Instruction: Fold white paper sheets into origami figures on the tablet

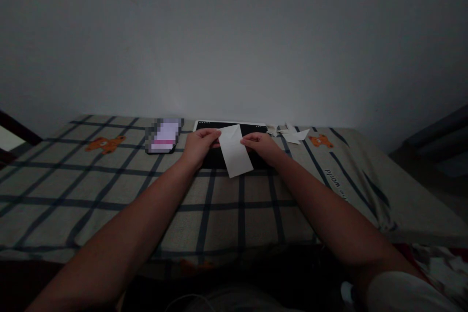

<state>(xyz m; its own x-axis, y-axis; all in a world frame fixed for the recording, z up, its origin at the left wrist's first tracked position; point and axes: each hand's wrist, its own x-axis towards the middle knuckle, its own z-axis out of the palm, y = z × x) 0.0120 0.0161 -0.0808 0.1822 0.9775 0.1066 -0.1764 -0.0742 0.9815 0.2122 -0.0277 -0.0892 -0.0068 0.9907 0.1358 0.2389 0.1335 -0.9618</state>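
Note:
A white sheet of paper point(236, 153), with a crease near its top edge, is held up between my two hands. My left hand point(200, 146) pinches its upper left edge between thumb and fingers. On the opposite side, my right hand point(261, 146) grips the right edge in a pinch. Beneath the paper lies a flat black board point(215, 160) with a pale rim, partly covered by my hands. Just right of the board are folded white paper pieces point(294, 134), one with pointed ends.
A phone point(164, 135) with a lit, blurred screen rests left of the board. The checked tablecloth point(146, 190) has orange bear prints and covers the table. A pale wall point(234, 39) rises behind it. Dark furniture point(435, 146) stands at the right.

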